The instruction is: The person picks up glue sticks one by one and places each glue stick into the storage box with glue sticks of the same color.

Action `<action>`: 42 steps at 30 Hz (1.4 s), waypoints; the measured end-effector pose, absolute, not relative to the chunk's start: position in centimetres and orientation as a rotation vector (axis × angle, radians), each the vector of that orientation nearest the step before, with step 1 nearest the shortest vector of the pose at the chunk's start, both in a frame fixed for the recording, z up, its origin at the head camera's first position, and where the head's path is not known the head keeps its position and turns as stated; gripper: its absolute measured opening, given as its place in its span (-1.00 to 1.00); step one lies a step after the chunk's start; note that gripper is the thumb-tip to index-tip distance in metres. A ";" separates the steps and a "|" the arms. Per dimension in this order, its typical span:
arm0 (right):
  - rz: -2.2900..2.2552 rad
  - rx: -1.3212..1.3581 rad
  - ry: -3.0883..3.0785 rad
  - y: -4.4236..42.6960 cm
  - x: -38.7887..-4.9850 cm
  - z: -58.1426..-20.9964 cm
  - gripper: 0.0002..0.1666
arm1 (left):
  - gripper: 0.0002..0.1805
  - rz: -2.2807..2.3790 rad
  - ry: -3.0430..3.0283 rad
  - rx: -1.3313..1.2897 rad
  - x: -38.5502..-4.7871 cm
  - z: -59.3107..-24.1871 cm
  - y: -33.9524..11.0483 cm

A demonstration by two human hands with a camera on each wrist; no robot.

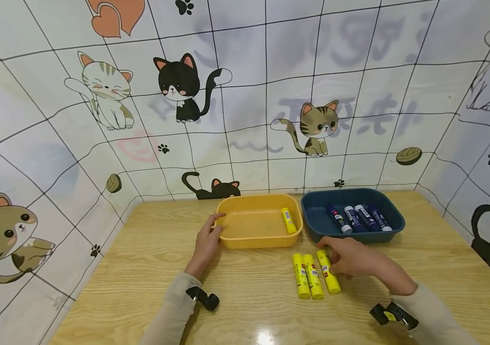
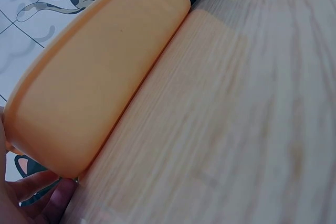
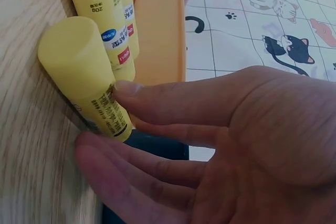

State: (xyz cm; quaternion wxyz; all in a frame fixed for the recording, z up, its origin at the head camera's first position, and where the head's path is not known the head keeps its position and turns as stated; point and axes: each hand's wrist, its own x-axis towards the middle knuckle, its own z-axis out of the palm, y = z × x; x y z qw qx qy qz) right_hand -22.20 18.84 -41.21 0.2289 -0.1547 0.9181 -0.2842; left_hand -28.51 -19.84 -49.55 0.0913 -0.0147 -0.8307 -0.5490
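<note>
- Right hand (image 1: 353, 257) is nearest the cam in the right wrist view, thumb tip touching a yellow glue stick (image 1: 328, 273), other fingers bent around it; tbh can't tell if that grip is really pinching or just touching.
- That stick's on the wooden surface (image 1: 236, 297), just beside 2 more yellow sticks (image 1: 301, 275) lying side by side.
- Left hand (image 1: 207, 239) has its grip on the left end of the yellow bin (image 1: 259, 243), fingers at the rim, holding it.
- 1 loose yellow stick (image 1: 289, 221) is inside that bin, near the right wall.
- Blue bin (image 1: 357, 237) sits just right of it, w/ 4 dark blue sticks (image 1: 366, 218), white ends, roughly in a row.
- Pale sleeves (image 1: 171, 309) on both arms, w/ black wrist mounts (image 1: 203, 298).
- Behind everything: white backdrop (image 1: 245, 105) w/ cat pics, grid lines, paw prints etc.
</note>
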 end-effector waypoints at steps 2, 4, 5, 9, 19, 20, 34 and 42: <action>-0.775 -0.412 2.521 18.9 -22.2 -41.3 -0.33 | -0.59 -1.628 -2.469 -0.044 -28.5 -49.6 -19.8; -0.765 -0.388 2.519 18.9 -22.3 -41.5 -0.31 | -0.59 -1.627 -2.469 -0.045 -28.5 -49.5 -19.8; -0.761 -0.377 2.521 18.8 -22.3 -41.6 -0.29 | -0.59 -1.630 -2.468 -0.043 -28.5 -49.5 -19.8; -0.756 -0.359 2.541 18.6 -22.2 -42.0 -0.22 | -0.59 -1.642 -2.466 -0.040 -28.4 -49.5 -19.8; -0.801 -0.311 2.482 18.5 -22.0 -41.9 -0.21 | -0.59 -1.633 -2.471 -0.046 -28.6 -49.3 -19.8; -0.807 -0.306 2.472 18.5 -22.0 -41.9 -0.21 | -0.59 -1.635 -2.470 -0.045 -28.6 -49.3 -19.8; -0.818 -0.367 2.456 18.6 -21.9 -42.0 -0.25 | -0.60 -1.647 -2.462 -0.021 -28.4 -49.9 -19.8; -0.817 -0.412 2.486 18.7 -22.1 -40.9 -0.18 | -0.59 -1.628 -2.459 -0.040 -28.7 -49.6 -19.8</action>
